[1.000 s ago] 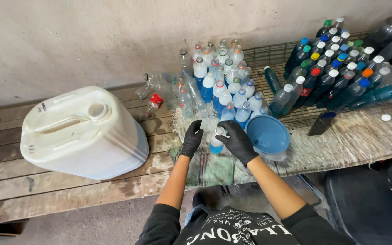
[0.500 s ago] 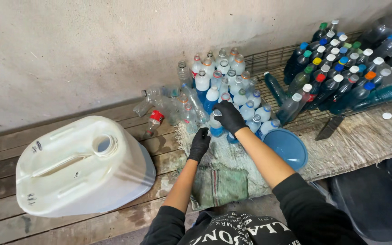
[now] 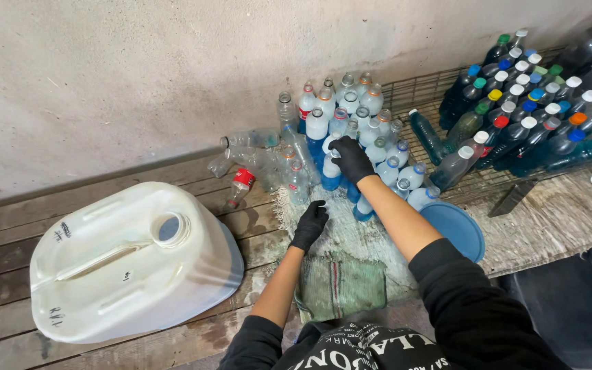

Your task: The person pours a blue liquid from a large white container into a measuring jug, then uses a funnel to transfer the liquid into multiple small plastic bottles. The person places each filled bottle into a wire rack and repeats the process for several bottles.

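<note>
Right hand [image 3: 352, 159], fingers clamped over the top of a small clear bottle [image 3: 331, 168], frame centre, among the clustered bottles [image 3: 351, 113], standing upright. Left hand [image 3: 309, 225] curled loosely, holding nothing, resting on the cloth [image 3: 351, 236] covering the worktop [image 3: 8, 233].

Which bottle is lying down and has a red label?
The small clear bottle lying on the wooden boards beside the big white jug. The other fallen clear bottles near it have no red, and the blue-filled ones stand upright.
</note>
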